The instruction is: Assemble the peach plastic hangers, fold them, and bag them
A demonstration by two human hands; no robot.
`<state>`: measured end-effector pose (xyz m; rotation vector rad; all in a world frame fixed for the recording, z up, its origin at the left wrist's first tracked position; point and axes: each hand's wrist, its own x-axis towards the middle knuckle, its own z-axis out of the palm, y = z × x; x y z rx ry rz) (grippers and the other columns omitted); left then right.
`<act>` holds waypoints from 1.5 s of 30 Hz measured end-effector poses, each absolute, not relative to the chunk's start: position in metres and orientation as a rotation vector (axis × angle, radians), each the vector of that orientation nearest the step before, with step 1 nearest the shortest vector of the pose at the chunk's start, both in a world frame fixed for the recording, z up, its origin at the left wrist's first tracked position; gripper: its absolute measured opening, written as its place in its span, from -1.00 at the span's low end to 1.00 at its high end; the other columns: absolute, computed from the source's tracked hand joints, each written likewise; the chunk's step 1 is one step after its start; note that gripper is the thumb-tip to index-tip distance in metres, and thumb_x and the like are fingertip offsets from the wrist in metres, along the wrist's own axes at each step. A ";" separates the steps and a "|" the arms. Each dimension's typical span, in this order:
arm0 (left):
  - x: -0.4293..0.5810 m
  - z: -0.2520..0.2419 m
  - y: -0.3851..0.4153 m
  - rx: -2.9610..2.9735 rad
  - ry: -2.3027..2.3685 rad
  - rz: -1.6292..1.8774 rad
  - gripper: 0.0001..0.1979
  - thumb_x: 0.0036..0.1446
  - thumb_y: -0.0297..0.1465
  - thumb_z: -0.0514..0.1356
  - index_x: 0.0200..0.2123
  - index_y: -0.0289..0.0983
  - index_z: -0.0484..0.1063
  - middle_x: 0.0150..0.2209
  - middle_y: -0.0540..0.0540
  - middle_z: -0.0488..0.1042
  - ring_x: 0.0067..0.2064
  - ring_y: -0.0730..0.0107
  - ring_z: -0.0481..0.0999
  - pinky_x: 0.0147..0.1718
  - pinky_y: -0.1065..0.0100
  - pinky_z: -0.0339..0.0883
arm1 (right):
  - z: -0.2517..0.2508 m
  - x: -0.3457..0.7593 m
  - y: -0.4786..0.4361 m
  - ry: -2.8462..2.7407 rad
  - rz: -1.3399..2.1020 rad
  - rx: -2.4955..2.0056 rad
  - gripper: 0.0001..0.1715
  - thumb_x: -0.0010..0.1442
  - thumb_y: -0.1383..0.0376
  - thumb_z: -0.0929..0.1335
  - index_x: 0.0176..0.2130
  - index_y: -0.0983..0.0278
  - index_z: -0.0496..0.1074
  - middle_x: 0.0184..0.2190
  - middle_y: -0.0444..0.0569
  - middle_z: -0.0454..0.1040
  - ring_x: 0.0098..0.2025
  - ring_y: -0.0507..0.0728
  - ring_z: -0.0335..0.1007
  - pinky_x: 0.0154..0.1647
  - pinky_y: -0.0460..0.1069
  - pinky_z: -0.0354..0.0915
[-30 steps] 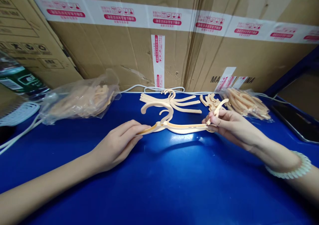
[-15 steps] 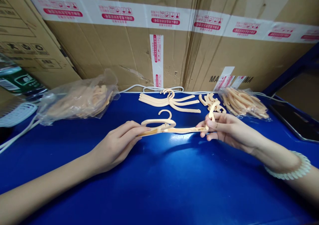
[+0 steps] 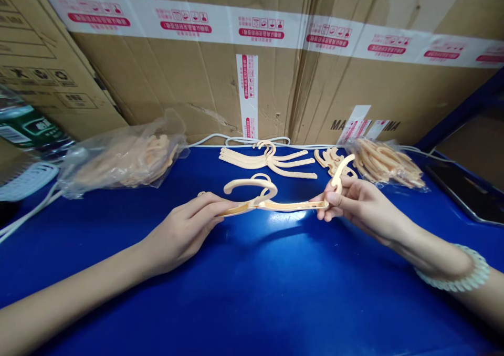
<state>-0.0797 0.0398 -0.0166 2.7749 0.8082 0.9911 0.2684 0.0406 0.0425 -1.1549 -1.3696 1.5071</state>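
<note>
A small peach plastic hanger [image 3: 271, 203] is held level just above the blue table [image 3: 252, 288] between both my hands. My left hand [image 3: 185, 230] pinches its left end. My right hand [image 3: 360, 203] is closed on its right end and also grips a small curved peach piece [image 3: 340, 171] that sticks up from the fingers. The hanger's hook [image 3: 248, 185] curls up and to the left.
A pile of finished hangers [image 3: 268, 159] lies at the back centre, with loose peach hooks [image 3: 333, 159] beside it. Plastic bags of parts sit back left [image 3: 122, 159] and back right [image 3: 384, 161]. Cardboard boxes [image 3: 252, 56] wall the back. A tablet [image 3: 468, 190] lies at right.
The hanger's hook has tilted up and leftward compared with half a second ago. My right hand has shifted slightly and the curved piece in it points more upward.
</note>
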 end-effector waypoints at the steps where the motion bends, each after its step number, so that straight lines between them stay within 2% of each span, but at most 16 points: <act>1: -0.080 -0.017 0.040 2.776 0.808 0.987 -0.63 0.35 -0.62 0.05 0.17 -0.28 0.29 -0.01 -0.19 0.49 0.00 0.31 0.49 -0.01 0.32 0.41 | 0.042 0.268 0.040 -1.393 1.468 -1.153 -0.60 0.03 0.11 0.59 -0.40 0.26 0.40 -0.39 0.02 0.63 -0.44 0.09 0.58 -0.41 -0.04 0.48; 6: -0.080 -0.017 0.038 2.702 0.908 0.935 -0.63 0.38 -0.58 0.01 0.20 -0.28 0.27 -0.02 -0.23 0.50 -0.06 0.27 0.50 -0.05 0.26 0.41 | 0.041 0.269 0.039 -1.468 1.330 -1.138 -0.62 0.11 0.08 0.54 -0.36 0.25 0.39 -0.54 -0.05 0.58 -0.51 0.08 0.54 -0.48 -0.04 0.44; 11: -0.079 -0.018 0.037 2.695 0.967 0.992 -0.61 0.39 -0.53 0.03 0.24 -0.26 0.21 -0.11 -0.17 0.50 -0.15 0.32 0.52 -0.13 0.32 0.43 | 0.041 0.269 0.039 -1.418 1.336 -1.117 -0.64 0.09 0.12 0.56 -0.34 0.24 0.39 -0.47 -0.05 0.59 -0.46 0.11 0.58 -0.43 -0.02 0.48; 14: -0.081 -0.018 0.038 2.664 1.024 1.000 -0.65 0.39 -0.51 0.03 0.20 -0.24 0.23 -0.18 -0.11 0.51 -0.27 0.40 0.53 -0.23 0.39 0.44 | 0.043 0.268 0.039 -1.369 1.384 -1.086 -0.69 0.11 0.14 0.55 -0.25 0.22 0.46 -0.45 -0.07 0.59 -0.44 0.10 0.58 -0.42 -0.04 0.47; 16: -0.082 -0.015 0.039 2.657 1.035 0.994 -0.68 0.39 -0.49 0.04 0.17 -0.24 0.25 -0.19 -0.09 0.51 -0.30 0.42 0.53 -0.27 0.43 0.43 | 0.045 0.268 0.039 -1.337 1.422 -1.049 -0.73 0.15 0.13 0.52 -0.20 0.21 0.52 -0.35 -0.04 0.60 -0.40 0.09 0.56 -0.42 -0.05 0.46; 19: -0.087 -0.009 0.042 2.648 1.059 0.971 -0.70 0.39 -0.48 0.05 0.15 -0.24 0.26 -0.17 -0.09 0.51 -0.28 0.43 0.54 -0.28 0.44 0.42 | 0.051 0.273 0.044 -1.283 1.375 -1.033 -0.76 0.18 0.10 0.49 -0.26 0.22 0.61 -0.16 0.02 0.58 -0.35 0.06 0.49 -0.45 -0.08 0.40; 23: -0.095 0.001 0.048 2.695 1.032 1.021 -0.81 0.36 -0.51 0.07 0.00 -0.25 0.33 -0.13 -0.12 0.45 -0.16 0.35 0.52 -0.18 0.36 0.44 | 0.060 0.292 0.058 -1.232 1.291 -1.097 -0.80 0.03 0.18 0.57 -0.33 0.23 0.67 -0.35 -0.03 0.53 -0.38 0.02 0.36 -0.51 -0.11 0.30; 25: -0.098 0.005 0.051 2.738 1.003 1.019 -0.86 0.34 -0.51 0.08 -0.07 -0.26 0.36 -0.13 -0.14 0.42 -0.14 0.31 0.50 -0.17 0.32 0.45 | 0.064 0.305 0.066 -1.265 1.307 -1.139 -0.77 -0.01 0.16 0.59 -0.33 0.23 0.68 -0.41 -0.02 0.53 -0.38 0.03 0.36 -0.50 -0.09 0.30; 30: -0.104 0.011 0.056 2.789 0.926 0.856 -0.86 0.36 -0.51 0.06 -0.12 -0.28 0.40 -0.20 -0.15 0.44 -0.19 0.29 0.46 -0.22 0.27 0.42 | 0.071 0.333 0.078 -1.632 1.277 -1.319 -0.70 -0.05 0.09 0.60 -0.32 0.20 0.70 -0.45 0.07 0.60 -0.46 0.09 0.44 -0.47 0.00 0.34; 33: -0.104 0.012 0.058 2.856 0.901 0.811 -0.86 0.36 -0.50 0.07 -0.15 -0.28 0.44 -0.25 -0.16 0.47 -0.20 0.24 0.43 -0.21 0.21 0.37 | 0.074 0.338 0.081 -1.979 1.206 -1.393 -0.70 -0.02 0.07 0.58 -0.32 0.21 0.70 -0.43 0.11 0.63 -0.42 0.14 0.50 -0.39 0.03 0.37; 37: -0.102 0.007 0.059 2.901 0.915 0.800 -0.85 0.37 -0.49 0.09 -0.12 -0.29 0.46 -0.21 -0.17 0.49 -0.18 0.23 0.43 -0.19 0.20 0.35 | 0.075 0.334 0.082 -2.228 1.155 -1.356 -0.72 0.06 0.09 0.54 -0.32 0.23 0.69 -0.37 0.11 0.65 -0.34 0.18 0.54 -0.30 0.03 0.38; 45: -0.101 -0.004 0.060 2.917 0.912 0.795 -0.83 0.36 -0.50 0.10 -0.07 -0.28 0.47 -0.12 -0.18 0.52 -0.13 0.24 0.49 -0.13 0.20 0.37 | 0.061 0.336 0.086 -2.444 0.903 -1.385 -0.69 0.09 0.04 0.52 -0.33 0.24 0.67 -0.34 0.09 0.64 -0.34 0.18 0.51 -0.32 0.02 0.33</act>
